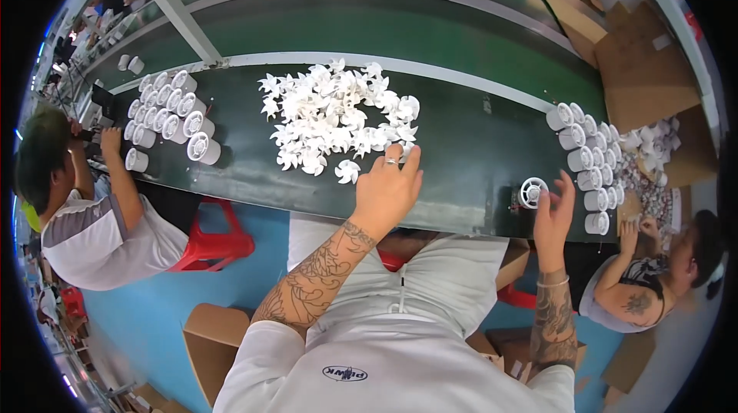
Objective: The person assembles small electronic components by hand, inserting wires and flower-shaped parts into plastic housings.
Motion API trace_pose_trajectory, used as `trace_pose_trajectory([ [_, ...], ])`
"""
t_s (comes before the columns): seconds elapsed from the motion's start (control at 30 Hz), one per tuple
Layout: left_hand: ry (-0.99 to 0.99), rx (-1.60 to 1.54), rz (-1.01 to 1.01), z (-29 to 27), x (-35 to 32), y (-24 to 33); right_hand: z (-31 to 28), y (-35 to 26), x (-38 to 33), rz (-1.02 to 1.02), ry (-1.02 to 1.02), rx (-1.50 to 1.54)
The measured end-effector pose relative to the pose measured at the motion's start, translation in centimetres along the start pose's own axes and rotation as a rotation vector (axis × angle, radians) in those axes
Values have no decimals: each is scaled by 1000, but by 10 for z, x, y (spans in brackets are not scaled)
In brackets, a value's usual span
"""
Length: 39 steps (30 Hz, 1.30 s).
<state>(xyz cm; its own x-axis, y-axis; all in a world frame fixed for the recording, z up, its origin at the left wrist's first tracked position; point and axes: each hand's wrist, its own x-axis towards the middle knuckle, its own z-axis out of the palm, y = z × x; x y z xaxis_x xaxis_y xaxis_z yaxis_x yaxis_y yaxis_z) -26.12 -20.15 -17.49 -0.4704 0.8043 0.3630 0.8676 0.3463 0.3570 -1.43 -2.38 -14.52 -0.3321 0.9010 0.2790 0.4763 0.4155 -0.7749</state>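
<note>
1. The left hand (388, 186) rests at the near edge of a heap of white plastic impellers (338, 117) in the middle of the dark green surface (461, 144). Its fingers (403, 159) are loosely spread and touch the nearest pieces of the heap; a ring sits on one finger.
2. One loose impeller (347, 171) lies just left of that hand, slightly apart from the heap. It is small, white and star-like, with curved blades around a hub (too small to tell which face is up).
3. The right hand (555, 209) is at the near right of the surface, its fingers (567, 182) slightly curled and parted, the fingertips touching a white round housing (531, 192).
4. That housing is a short cylinder with a spoked ring face. Its open round face points up toward the camera, so its axis stands roughly upright on the surface, and it has no clear long axis across the surface.
5. Just right of it lies a cluster of white cylindrical housings (588, 148), most on their sides with faces turned left and toward the camera.
6. A second group of the same cylinders (165, 113) lies at the far left, beside another person (84, 213).
7. A third person (653, 275) sits at the near right, by cardboard boxes (638, 67).
</note>
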Motion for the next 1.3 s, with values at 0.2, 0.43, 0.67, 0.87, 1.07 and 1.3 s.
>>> trace_pose_trajectory([
  [0.2, 59, -176, -32, 6, -4, -6, -34, -9, 43, 580, -649, 158],
  [0.43, 91, -285, -62, 2, 1, -8, -38, -20, 53, 869, -717, 173],
  [0.67, 83, -473, 18, -11, -2, -15, -57, 1, 78, 1231, -984, 347],
  [0.87, 3, -641, 44, -9, -7, -18, -45, 14, 59, 1158, -894, 497],
  [1.07, -100, -732, 120, -10, -11, -22, -27, 15, 32, 788, -870, 835],
  [1.3, 74, -558, 65, -5, -26, -6, -1, 19, 7, 502, -882, 950],
])
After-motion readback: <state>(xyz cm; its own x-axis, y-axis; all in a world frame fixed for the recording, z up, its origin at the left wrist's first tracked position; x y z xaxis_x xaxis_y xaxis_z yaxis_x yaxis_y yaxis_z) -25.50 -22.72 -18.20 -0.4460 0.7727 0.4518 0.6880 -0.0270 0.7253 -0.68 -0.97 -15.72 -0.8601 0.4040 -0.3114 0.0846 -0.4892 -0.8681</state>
